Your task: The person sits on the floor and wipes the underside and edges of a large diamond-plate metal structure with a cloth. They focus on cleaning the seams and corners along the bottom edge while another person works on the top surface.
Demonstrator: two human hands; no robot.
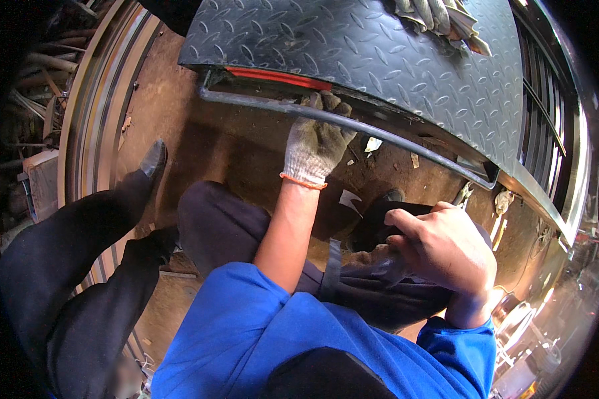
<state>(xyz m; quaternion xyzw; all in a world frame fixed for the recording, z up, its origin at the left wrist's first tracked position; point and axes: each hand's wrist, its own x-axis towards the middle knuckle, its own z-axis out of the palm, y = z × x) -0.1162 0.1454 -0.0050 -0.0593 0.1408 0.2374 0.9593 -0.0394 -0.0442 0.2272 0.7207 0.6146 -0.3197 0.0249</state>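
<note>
My left hand (319, 143), in a worn white knit glove with a darkened palm and an orange cuff, reaches palm up under a bent grey metal bar (393, 136). Its fingers curl on the far side of the bar, close to a red strip (273, 78) below the edge of a dark diamond-plate panel (353, 46). Bare and closed, my right hand (449, 246) is over my right leg. A dark, worn, cloth-like thing (383, 261) shows under its fingers; what they grip is hidden.
Another pair of gloves (439, 16) lies on the panel. Long metal profiles (103, 100) run along the left. Another person's dark-trousered legs (80, 246) stand there. Dark slats in a metal frame (546, 120) are at the right. Scraps (349, 198) litter the brown floor.
</note>
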